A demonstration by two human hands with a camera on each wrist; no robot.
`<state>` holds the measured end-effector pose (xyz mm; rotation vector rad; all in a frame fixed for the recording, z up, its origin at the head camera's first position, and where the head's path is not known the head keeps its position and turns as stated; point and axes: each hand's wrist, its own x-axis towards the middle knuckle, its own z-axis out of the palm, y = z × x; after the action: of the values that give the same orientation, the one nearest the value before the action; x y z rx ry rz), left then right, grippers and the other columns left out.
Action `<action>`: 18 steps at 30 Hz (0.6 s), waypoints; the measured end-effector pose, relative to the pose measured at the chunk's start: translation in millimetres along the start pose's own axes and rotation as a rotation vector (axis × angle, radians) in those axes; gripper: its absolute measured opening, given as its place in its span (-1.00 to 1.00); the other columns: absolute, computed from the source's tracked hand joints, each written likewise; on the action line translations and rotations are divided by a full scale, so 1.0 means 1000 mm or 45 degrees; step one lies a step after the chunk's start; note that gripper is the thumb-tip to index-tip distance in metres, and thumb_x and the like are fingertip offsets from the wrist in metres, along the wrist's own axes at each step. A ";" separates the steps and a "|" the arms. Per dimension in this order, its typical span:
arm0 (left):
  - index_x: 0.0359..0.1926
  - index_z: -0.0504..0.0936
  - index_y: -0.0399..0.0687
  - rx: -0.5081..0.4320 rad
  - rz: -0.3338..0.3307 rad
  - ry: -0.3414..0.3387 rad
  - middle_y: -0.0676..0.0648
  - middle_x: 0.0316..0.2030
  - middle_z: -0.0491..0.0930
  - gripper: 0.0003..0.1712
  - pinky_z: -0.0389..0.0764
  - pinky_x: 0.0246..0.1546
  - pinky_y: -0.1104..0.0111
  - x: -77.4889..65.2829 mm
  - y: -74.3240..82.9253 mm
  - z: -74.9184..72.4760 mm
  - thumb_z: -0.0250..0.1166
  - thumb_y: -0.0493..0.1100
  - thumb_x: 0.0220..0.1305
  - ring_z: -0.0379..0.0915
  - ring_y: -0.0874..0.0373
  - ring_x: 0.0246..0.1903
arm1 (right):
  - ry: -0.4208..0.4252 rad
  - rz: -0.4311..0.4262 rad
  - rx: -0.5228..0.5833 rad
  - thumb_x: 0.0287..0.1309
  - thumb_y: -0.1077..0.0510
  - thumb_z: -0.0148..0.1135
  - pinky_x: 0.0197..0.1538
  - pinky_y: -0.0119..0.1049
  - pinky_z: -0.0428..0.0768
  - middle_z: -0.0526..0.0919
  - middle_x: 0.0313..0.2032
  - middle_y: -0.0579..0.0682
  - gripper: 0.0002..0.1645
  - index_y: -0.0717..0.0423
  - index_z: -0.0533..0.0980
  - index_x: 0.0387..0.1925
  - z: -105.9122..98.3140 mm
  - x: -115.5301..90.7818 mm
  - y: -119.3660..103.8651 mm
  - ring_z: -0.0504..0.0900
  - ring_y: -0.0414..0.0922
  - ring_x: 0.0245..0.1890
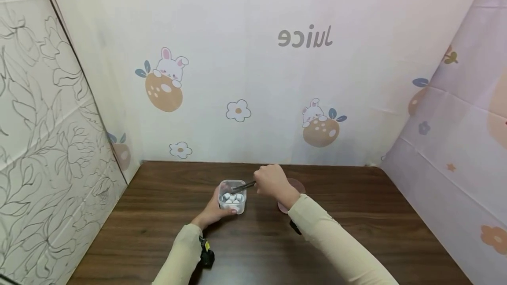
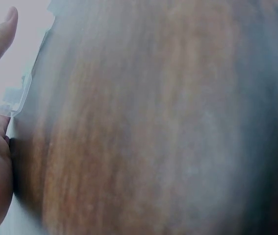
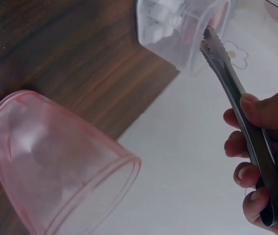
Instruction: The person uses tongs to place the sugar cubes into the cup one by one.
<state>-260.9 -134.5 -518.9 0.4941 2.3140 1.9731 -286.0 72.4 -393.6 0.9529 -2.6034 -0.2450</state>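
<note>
- Two black devices (image 1: 207, 256) sit at the wrists, nearest the viewer, by the cream sleeves (image 1: 334, 236).
- Left hand (image 1: 211, 212): gripping the clear box, thumb across its near side, fingers around the left side. The hold appears meant to steady the box while metal works inside it.
- Clear box (image 3: 185, 51): on the left hand's side of the pink cup, mouth uncovered and reachable from above. Whether its base sits flat cannot be told.
- Contents of box: several white, block-like pieces (image 1: 233, 198), gathered low, leaving upper wall bare. Exact count not established.
- Pink cup (image 3: 55, 152): translucent, upright on the wooden table (image 1: 253, 245), just to the right of the box and partly hidden by the right arm in the head view. No contents made out. Its nearness presumably keeps both containers within easy reach.
- Right hand (image 1: 273, 181): gripping dark metal tongs (image 3: 260, 159), thumb opposite fingers, probably for squeezing control. Toothed tips enter the box mouth; whether they pinch a piece cannot be told.
- Beyond: printed backdrop (image 1: 245, 69) with rabbits, fruit and mirrored lettering.
</note>
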 end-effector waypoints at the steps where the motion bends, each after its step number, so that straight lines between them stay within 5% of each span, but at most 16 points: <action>1: 0.29 -0.13 -0.27 0.008 -0.006 -0.004 -0.35 0.22 0.07 0.13 -0.07 0.15 0.00 0.000 0.001 0.000 0.42 -0.37 -0.22 -0.06 -0.20 0.20 | 0.001 -0.004 -0.008 -0.27 0.05 0.32 -0.76 -0.38 0.16 0.28 -0.84 -0.21 -0.69 -0.07 0.38 -0.87 0.001 0.001 -0.001 0.08 -0.26 -0.79; 18: 0.30 -0.17 -0.26 0.023 -0.016 -0.016 -0.36 0.24 0.02 0.14 -0.04 0.14 -0.01 -0.001 0.003 -0.001 0.41 -0.35 -0.20 -0.06 -0.22 0.20 | 0.045 -0.074 -0.136 -0.56 0.03 0.33 -0.78 -0.30 0.22 0.28 -0.85 -0.20 -0.66 -0.10 0.28 -0.91 0.014 0.010 -0.015 0.12 -0.24 -0.82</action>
<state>-259.6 -134.9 -516.2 0.4911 2.3237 1.9392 -289.6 54.8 -407.5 0.9867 -2.5056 -0.3751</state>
